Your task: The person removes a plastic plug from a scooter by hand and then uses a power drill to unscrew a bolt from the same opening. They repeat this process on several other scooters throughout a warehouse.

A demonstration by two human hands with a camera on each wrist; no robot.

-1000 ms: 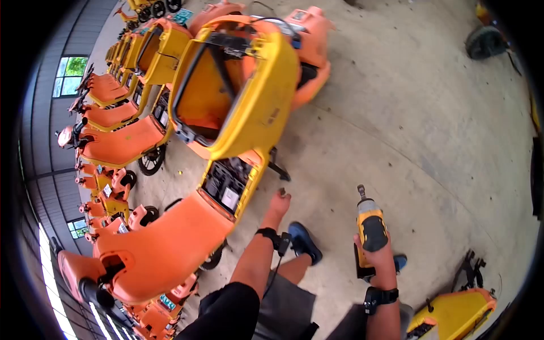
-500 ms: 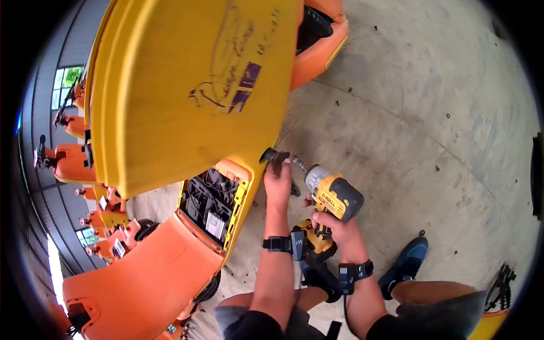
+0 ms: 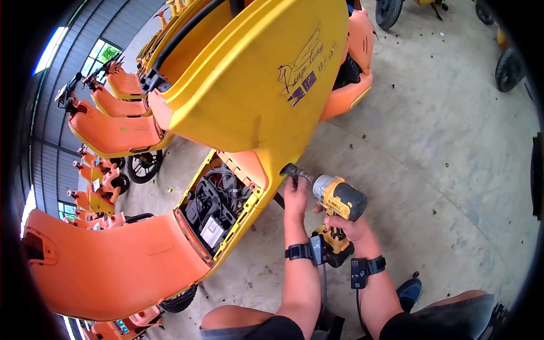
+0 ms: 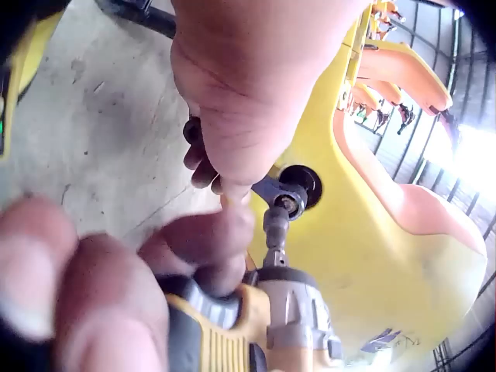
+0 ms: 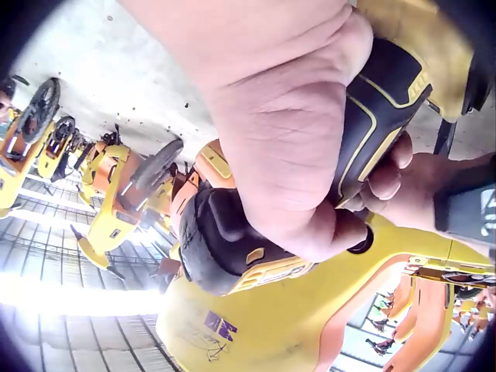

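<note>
A yellow and black impact driver [image 3: 344, 198] is gripped by my right hand [image 3: 351, 228], its fingers wrapped around the handle. Its socket [image 4: 275, 223] points at the bolt in the ring end of a dark metal bracket [image 4: 288, 201]. That ring overlaps a round black fitting [image 4: 308, 180] in the yellow body panel [image 3: 255, 124] of a scooter. My left hand [image 3: 295, 197] pinches the bracket close beside the panel's lower edge. In the right wrist view, my right hand [image 5: 287, 147] covers the driver's grip.
Beside the panel lies an uncovered compartment [image 3: 224, 195] with black wiring and a white-labelled box [image 3: 212, 231]. An orange footboard [image 3: 119, 260] extends to the left. More orange and yellow scooters [image 3: 119, 124] stand behind, and wheels [image 3: 510, 69] show at upper right.
My left hand has come up to the yellow panel with the dark bracket. The driver has swung from the right to meet it, and the view has shifted closer to the scooter.
</note>
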